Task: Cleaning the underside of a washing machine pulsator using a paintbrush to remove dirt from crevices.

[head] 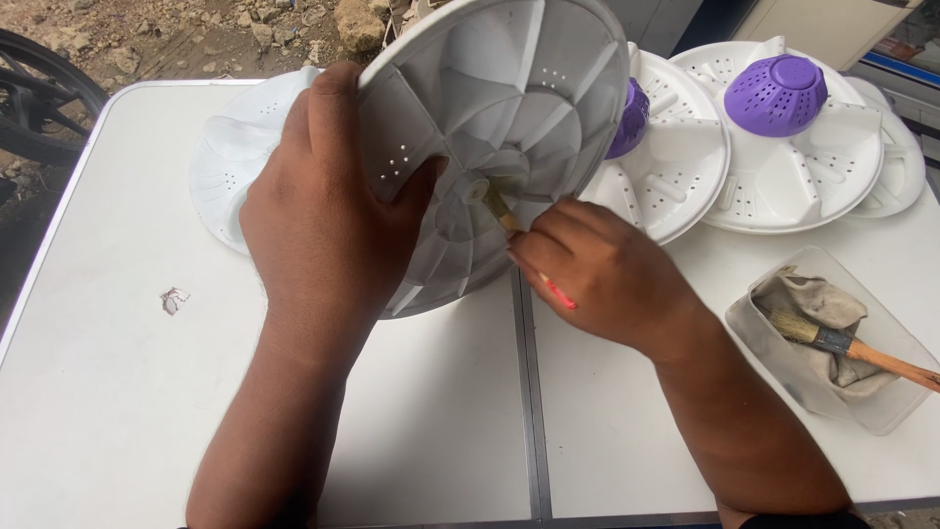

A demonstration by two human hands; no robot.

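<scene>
I hold a white ribbed plastic disc (509, 108) tilted up on its edge above the tabletop (431, 421), its underside turned toward me. My left hand (313, 216) is closed around its left rim, thumb pressed onto the ribs. My right hand (597, 269) pinches a small brush (504, 214) with a red handle, its bristles touching the hub at the disc's centre. Another white disc (230, 162) lies flat behind my left hand. To the right lie more white discs with purple caps (778, 93). Near my right forearm sits a clear plastic tub (881, 416) holding a cloth (813, 304) and a larger wooden-handled brush (847, 345). A small paper scrap (174, 299) lies on the left.
</scene>
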